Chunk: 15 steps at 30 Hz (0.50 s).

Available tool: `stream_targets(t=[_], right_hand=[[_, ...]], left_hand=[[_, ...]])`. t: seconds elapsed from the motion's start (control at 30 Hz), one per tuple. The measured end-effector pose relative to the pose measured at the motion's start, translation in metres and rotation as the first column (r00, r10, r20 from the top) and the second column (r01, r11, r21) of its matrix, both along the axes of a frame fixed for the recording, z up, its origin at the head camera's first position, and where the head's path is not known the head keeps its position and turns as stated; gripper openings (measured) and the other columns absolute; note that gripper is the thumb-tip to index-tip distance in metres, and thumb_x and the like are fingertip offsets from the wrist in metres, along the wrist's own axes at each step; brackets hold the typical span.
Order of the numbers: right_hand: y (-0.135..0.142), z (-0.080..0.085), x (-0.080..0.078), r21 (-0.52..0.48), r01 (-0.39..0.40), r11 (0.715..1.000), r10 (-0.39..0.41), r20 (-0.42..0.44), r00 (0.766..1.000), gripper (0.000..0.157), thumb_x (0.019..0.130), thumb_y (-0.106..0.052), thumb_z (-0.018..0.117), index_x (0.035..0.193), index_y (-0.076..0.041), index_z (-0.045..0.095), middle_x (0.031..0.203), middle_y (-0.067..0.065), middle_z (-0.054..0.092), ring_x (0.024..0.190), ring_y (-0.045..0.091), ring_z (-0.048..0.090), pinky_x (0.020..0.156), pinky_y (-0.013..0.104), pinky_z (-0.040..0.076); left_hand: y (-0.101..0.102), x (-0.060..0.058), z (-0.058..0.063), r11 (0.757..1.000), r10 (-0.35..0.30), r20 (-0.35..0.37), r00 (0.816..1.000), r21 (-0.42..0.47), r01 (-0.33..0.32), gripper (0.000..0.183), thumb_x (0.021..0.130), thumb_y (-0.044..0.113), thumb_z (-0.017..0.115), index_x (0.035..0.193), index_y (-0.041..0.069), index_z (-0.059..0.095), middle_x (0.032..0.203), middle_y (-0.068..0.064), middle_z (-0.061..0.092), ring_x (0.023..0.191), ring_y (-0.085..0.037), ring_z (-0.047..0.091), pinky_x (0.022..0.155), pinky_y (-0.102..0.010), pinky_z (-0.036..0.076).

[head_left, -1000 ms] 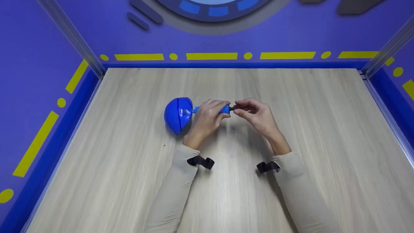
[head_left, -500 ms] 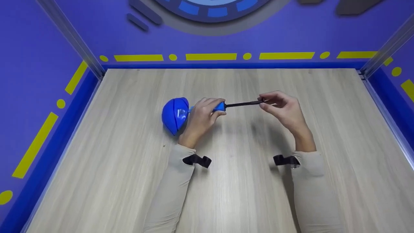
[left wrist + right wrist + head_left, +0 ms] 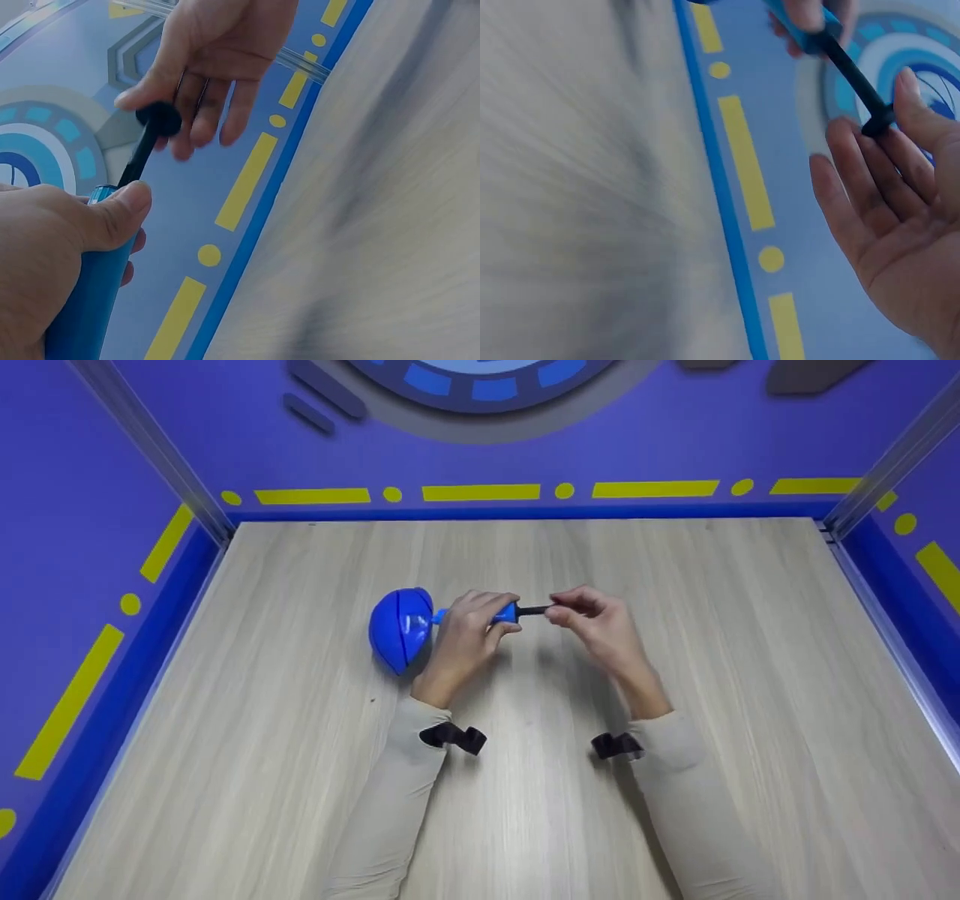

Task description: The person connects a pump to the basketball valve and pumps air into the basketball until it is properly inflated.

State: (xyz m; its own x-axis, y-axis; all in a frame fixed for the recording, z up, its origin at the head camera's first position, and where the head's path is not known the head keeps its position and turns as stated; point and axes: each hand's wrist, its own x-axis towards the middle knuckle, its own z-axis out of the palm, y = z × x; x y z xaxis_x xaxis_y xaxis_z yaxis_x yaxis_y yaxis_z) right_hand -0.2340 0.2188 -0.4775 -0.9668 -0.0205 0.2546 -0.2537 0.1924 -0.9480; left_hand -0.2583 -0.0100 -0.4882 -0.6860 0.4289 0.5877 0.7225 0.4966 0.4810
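Pump [image 3: 505,613], blue, mid-frame, contains part of black rod [image 3: 532,610]. Left hand [image 3: 461,636] grips it; right hand [image 3: 606,631] pinches rod's end.

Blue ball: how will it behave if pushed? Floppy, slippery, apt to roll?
The ball probably gives when pushed: it looks lopsided, not fully round. Its glossy highlight suggests a smooth, maybe slippery skin. It likely won't roll freely, since the nozzle of the pump in the left hand appears to meet it.
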Motion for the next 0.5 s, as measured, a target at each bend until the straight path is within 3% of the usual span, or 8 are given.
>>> stream_targets(t=[0.2, 0.5], right_hand=[[-0.019, -0.006, 0.000, 0.081, -0.011, 0.997, 0.014, -0.044, 0.999, 0.024, 0.095, -0.011, 0.082, 0.114, 0.003, 0.077, 0.103, 0.012, 0.076, 0.092, 0.020, 0.069, 0.081, 0.024, 0.057], [0.006, 0.008, 0.001, 0.146, -0.107, 0.984, 0.109, -0.004, 0.994, 0.029, 0.094, -0.006, 0.082, 0.121, 0.004, 0.075, 0.113, 0.015, 0.075, 0.102, 0.029, 0.072, 0.089, 0.030, 0.059]], left_hand=[[0.001, 0.000, -0.001, 1.000, -0.010, 0.002, 1.000, -0.014, 0.010, 0.037, 0.097, 0.024, 0.077, 0.126, 0.000, 0.075, 0.119, -0.012, 0.077, 0.109, -0.029, 0.069, 0.099, -0.039, 0.054], [0.003, 0.000, -0.002, 0.999, -0.038, 0.017, 0.999, 0.006, 0.038, 0.038, 0.097, 0.026, 0.077, 0.128, 0.004, 0.075, 0.122, -0.010, 0.076, 0.112, -0.027, 0.069, 0.099, -0.037, 0.055]])
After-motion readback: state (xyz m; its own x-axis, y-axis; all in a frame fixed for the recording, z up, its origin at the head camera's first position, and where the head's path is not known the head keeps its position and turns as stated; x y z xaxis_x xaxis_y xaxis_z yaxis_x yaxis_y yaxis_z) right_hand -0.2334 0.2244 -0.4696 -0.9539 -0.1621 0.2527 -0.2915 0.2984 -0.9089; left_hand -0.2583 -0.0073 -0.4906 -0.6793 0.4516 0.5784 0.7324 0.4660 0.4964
